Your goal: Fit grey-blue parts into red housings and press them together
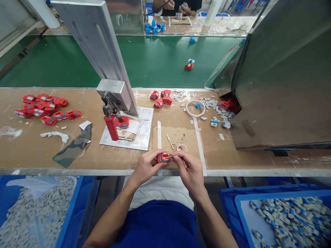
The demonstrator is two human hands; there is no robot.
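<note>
My left hand (150, 165) pinches a small red and grey plastic toy part (161, 158) over the front edge of the bench. Between the fingertips of my right hand (190, 168) is a thin wooden stick (168, 157), its tip touching or very close to the red part. Just beyond my right fingers sits a small round clear dish (182, 148), partly hidden by them. Another short wooden stick (169, 141) lies on the cardboard sheet (160, 137), among dark specks.
A toggle press with a red handle (111, 128) stands left of centre. Red parts (42, 106) are heaped at left. A tape roll (195, 108) and grey pieces (212, 103) lie right, beside a large metal housing (279, 75). Behind runs a green conveyor (160, 58); a co-worker's hands (184, 8) show beyond.
</note>
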